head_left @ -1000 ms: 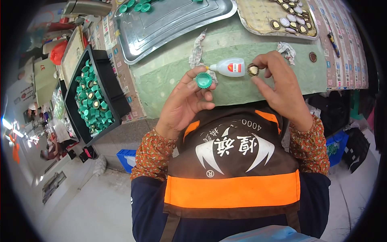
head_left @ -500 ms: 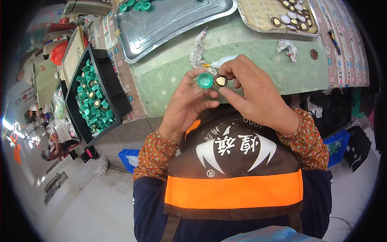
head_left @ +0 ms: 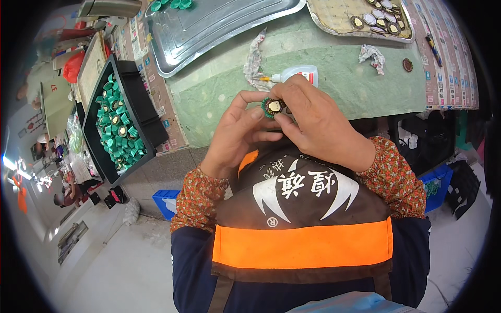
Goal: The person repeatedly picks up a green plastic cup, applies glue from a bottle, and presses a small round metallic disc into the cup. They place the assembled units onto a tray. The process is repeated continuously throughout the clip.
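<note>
Above the near table edge, my left hand [head_left: 234, 128] pinches a small green fluted cup [head_left: 264, 108] between thumb and fingers. My right hand [head_left: 321, 122] grips a dark brown fluted disc with a cream centre [head_left: 274, 106] by its edge. The disc lies over the mouth of the cup and covers most of it, so only a green rim shows on the left; how deep it sits I cannot tell. Just beyond the right knuckles lies a white squeeze bottle with a yellow tip [head_left: 300, 72], partly behind the hand.
A black bin [head_left: 142, 99] of green cups, several with cream centres, stands at left. A metal tray [head_left: 219, 39] with a few green cups lies at the back, beside a tray [head_left: 334, 21] of brown discs. Crumpled tissue [head_left: 373, 56], a pen [head_left: 433, 51] and one brown disc [head_left: 407, 64] lie at right.
The brown disc was beside the green cup and now lies over its mouth. My right hand has moved left toward my left hand, uncovering more of the bottle.
</note>
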`<action>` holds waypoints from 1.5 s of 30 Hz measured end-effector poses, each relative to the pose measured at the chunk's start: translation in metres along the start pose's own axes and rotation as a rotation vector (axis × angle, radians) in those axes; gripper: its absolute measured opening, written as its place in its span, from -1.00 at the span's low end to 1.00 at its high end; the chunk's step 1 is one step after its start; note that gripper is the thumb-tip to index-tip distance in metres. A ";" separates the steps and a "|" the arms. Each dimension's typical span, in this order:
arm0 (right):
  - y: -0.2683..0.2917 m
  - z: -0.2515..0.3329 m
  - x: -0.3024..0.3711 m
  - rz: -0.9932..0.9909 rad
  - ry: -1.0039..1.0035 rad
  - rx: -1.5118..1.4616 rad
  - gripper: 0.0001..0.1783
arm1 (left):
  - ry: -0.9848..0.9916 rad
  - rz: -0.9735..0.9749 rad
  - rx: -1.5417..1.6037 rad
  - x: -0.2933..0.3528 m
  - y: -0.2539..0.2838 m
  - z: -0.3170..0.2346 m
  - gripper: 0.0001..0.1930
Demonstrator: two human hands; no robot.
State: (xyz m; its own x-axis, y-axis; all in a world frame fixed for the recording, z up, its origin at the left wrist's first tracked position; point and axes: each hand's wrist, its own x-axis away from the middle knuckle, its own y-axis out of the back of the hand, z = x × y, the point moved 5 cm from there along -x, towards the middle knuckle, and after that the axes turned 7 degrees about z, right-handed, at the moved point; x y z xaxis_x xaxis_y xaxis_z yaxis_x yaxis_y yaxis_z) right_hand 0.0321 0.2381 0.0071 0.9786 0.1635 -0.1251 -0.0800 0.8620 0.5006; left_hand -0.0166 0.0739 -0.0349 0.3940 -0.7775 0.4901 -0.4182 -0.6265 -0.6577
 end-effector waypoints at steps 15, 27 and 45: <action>0.005 0.008 0.004 0.028 -0.061 0.063 -0.65 | -0.008 0.038 0.284 -0.001 0.002 0.017 -0.44; 0.006 0.010 0.004 0.032 -0.046 0.062 -0.61 | -0.022 0.024 0.221 0.001 0.001 0.021 -0.49; 0.001 0.006 0.008 -0.001 0.055 0.120 -0.71 | 0.015 -0.100 -0.123 0.004 -0.010 0.014 -0.56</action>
State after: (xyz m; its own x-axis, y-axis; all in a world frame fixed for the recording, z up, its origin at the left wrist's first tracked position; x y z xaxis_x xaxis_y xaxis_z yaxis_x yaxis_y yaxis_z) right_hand 0.0410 0.2373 0.0120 0.9666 0.1913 -0.1706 -0.0525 0.7992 0.5987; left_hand 0.0010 0.0779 -0.0345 0.4268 -0.7112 0.5586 -0.4751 -0.7019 -0.5306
